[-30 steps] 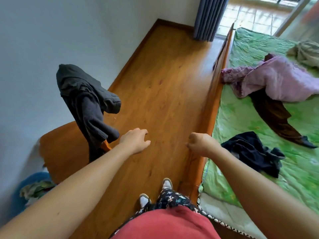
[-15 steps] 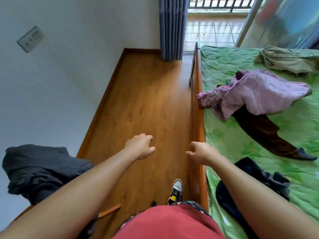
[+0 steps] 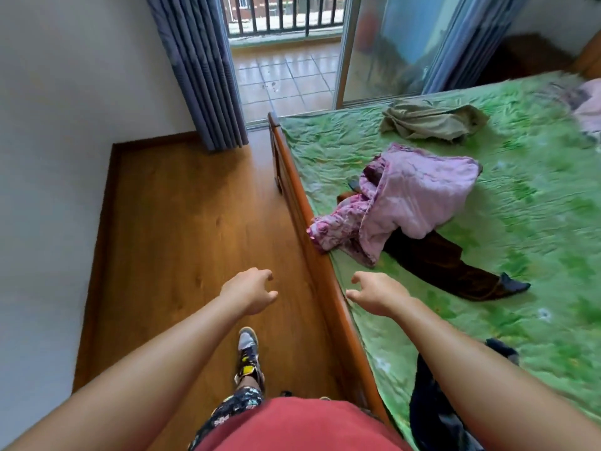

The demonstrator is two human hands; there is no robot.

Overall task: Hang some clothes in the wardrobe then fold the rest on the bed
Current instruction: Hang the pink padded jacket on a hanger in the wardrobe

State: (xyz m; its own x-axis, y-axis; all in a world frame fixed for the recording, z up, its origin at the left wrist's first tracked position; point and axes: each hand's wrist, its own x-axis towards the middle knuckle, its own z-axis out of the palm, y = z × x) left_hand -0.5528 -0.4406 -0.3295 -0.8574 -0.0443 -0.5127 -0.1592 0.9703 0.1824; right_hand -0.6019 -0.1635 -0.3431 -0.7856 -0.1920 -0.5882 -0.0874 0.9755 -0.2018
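- Evidently the step in hand is fetching a garment: both hands are out in front and empty, the left hand (image 3: pixel 248 292) over the wooden floor (image 3: pixel 182 222) at lower centre, the right hand (image 3: pixel 377 292) just past the bed rail (image 3: pixel 312 242) over the near edge of the bed (image 3: pixel 536 222).
- Neither grip holds anything; on both hands the fingers are loosely curled and partly parted (a relaxed, half-wide grip, not a pinch).
- Of the task's clothes, the pink jacket (image 3: pixel 419 196) lies crumpled at centre right of the frame, lying over the brown trousers (image 3: pixel 445 265), which stretch toward the right.
- An olive garment (image 3: pixel 432 120) sits bunched in the upper right, well apart from the hands, and a dark garment (image 3: pixel 432 415) lies at the lower right edge, partly hidden by the right forearm.
- My judgement is that the next move calls for a reach up and right to the pink jacket, the nearest open target; taking it by collar or shoulders would suit hanging.
- Because the jacket overlaps the trousers, lifting one may drag the other along.
- No wardrobe shows in the frame, so carrying a piece there would mean turning away.
- Further off, a grey curtain (image 3: pixel 201 70) hangs at upper left beside the open balcony door (image 3: pixel 286 60); nothing blocks the reach except the bed rail between body and mattress.
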